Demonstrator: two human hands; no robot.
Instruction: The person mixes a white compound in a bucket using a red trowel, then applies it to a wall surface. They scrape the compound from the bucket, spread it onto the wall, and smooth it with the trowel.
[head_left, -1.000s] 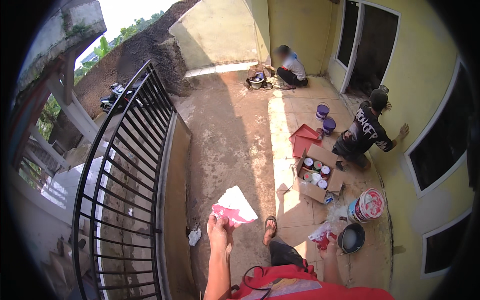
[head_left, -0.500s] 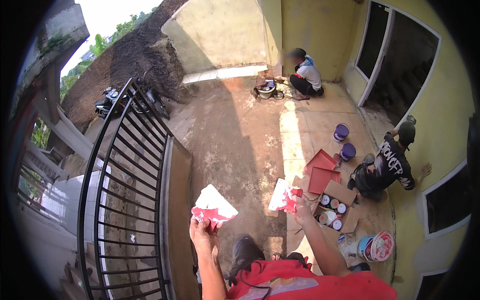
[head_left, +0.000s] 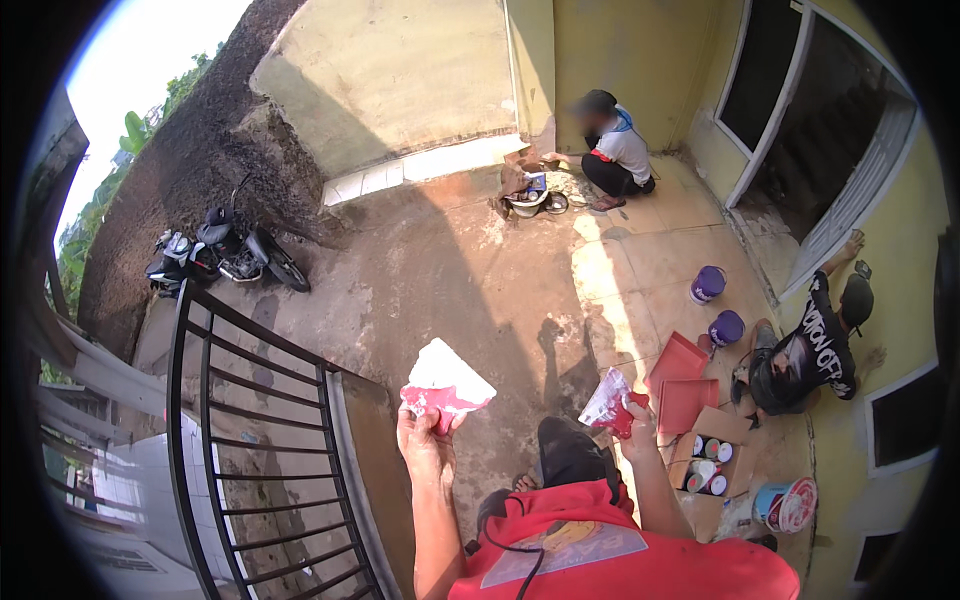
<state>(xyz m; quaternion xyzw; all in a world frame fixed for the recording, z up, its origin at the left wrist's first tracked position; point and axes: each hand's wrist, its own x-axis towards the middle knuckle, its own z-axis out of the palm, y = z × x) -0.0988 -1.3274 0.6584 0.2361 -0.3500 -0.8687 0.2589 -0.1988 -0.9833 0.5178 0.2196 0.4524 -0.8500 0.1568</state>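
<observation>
My left hand (head_left: 427,447) grips a wide putty spreader (head_left: 445,382) by its red lower part. White putty covers most of its flared blade, which points up and away from me. Off to the right, my right hand (head_left: 643,437) is closed round the red handle of a second putty spreader (head_left: 611,402). Its blade is smeared with white and tilts toward the left. The two spreaders are held apart above the ground, touching nothing else.
A black railing (head_left: 265,440) on a low wall stands at my left. Red trays (head_left: 685,402), purple buckets (head_left: 708,285), a cardboard box (head_left: 738,430) of cans and a paint-smeared bucket (head_left: 785,506) are at right. One person (head_left: 815,350) crouches by the wall, another (head_left: 615,155) farther off. Motorbikes (head_left: 240,250) stand at far left.
The view has shifted as I turn. My right hand's spreader has swung so its blade shows a different face. The person at the right wall has raised a hand to the door frame.
</observation>
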